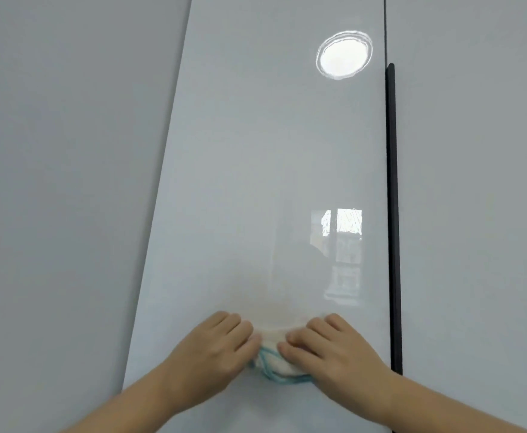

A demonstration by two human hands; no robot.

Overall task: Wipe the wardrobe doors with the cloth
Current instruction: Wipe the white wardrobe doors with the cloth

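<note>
A: Which step? 
B: Wiping: both hands, left (215, 348) and right (327, 348), press flat on the cloth (273, 364), low on the door (256, 182)

A: Next? 
B: Probably sliding it across, keeping pressure

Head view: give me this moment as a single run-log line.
step: wiping | left hand and right hand: pressing cloth flat on door | handle: untouched, right of hands

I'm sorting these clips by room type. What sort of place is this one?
Probably a bedroom or other room at home. Both hands, left and right, press a white cloth on a glossy grey wardrobe door with a long black handle; the door reflects a round ceiling light.
</note>
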